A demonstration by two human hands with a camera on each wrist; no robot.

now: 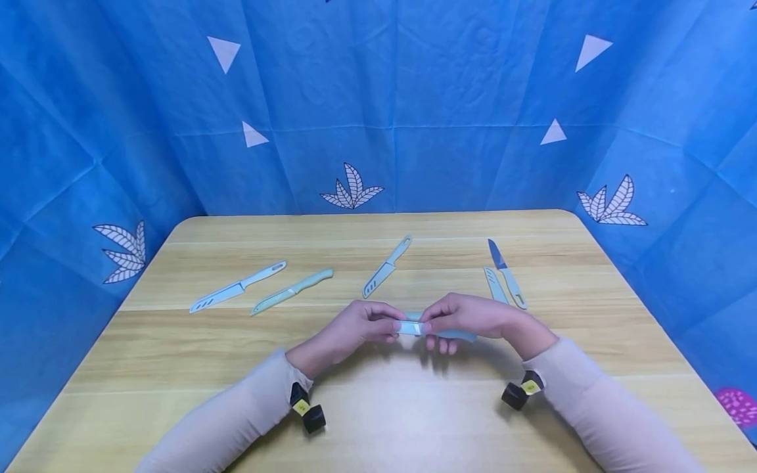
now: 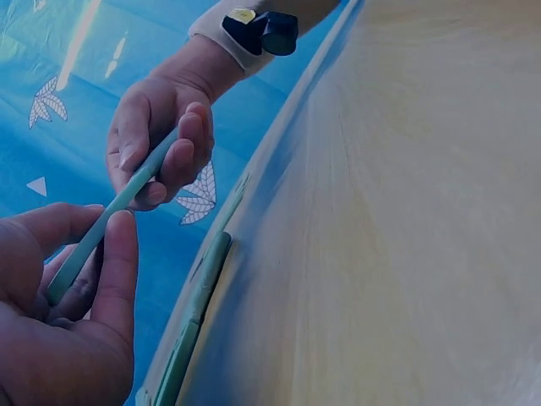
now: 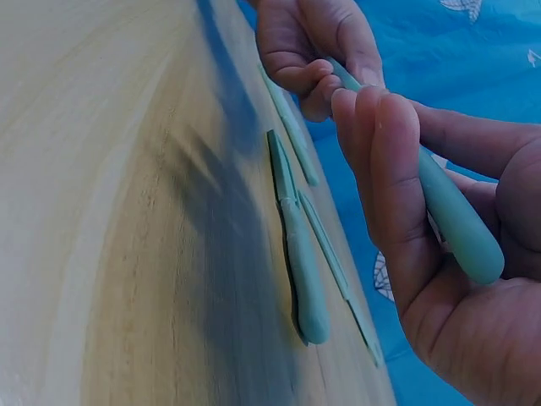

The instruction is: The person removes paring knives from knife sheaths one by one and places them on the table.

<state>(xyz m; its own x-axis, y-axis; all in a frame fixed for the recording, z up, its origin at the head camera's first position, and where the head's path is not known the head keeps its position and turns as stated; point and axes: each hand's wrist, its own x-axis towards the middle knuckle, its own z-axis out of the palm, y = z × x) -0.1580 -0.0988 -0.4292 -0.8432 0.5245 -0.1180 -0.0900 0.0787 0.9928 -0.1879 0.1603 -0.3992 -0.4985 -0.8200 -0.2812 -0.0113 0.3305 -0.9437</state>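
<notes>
One pale green knife (image 1: 458,336) is held up over the near middle of the table, level with the chest-side space between both hands, and most of what could go wrong starts there. The left hand (image 1: 357,328) pinches its left end between thumb and fingers, while the right hand (image 1: 473,315) grips the handle end, thumb on one side and fingers on the other. Whether a cover hides the edge I cannot tell; if any edge is bare, a slip of the left fingertips could mean a cut, and if a tight cover gave suddenly under a pull, the hands could jerk apart. A loosened pinch could also drop it. Just beyond the right hand lie an empty sheath (image 1: 495,285) and a bare-bladed knife (image 1: 513,288); a sideways swing of that arm might brush the blade. Farther out, a slotted-cover knife (image 1: 387,266) and two more knives to the left, a green one (image 1: 292,292) and a bluish one (image 1: 236,288), seem less likely to be knocked.
</notes>
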